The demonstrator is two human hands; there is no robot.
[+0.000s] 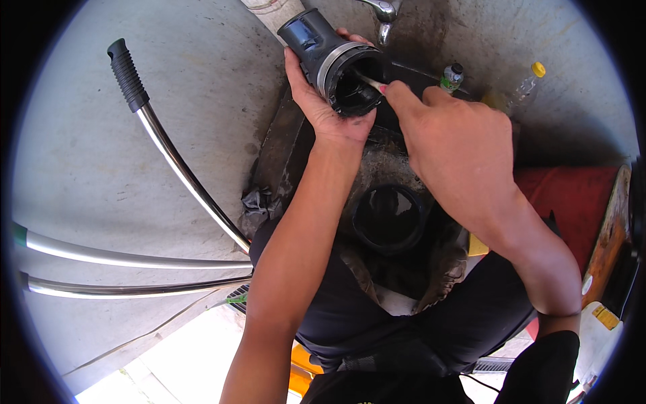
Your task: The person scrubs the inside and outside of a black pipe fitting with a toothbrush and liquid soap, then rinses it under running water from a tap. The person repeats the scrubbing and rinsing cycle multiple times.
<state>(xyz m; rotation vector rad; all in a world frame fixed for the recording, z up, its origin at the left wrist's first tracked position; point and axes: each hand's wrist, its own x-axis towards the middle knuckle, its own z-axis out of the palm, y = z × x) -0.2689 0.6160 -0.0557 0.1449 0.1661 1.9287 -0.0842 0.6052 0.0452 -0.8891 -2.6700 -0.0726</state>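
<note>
Up against the concrete wall, below a metal tap [385,12], the left hand [316,101] cups a black pipe fitting [330,57] with its mouth tilted toward the person, seemingly so the inside can be reached. Its fingers wrap closed around the fitting, while the right hand [457,141] pinches a thin stick [369,81] poking into the opening.

Grey concrete floor [101,155], stained dark and wet near the metal tap [382,12] at top. Three chrome tubes [121,257] cross from the left, one ending in a black ribbed grip [126,73]. Two small plastic bottles [452,77] stand by the damp patch. Red surface [572,195] at right. Bright daylight falls on pale paving [188,350] below.
</note>
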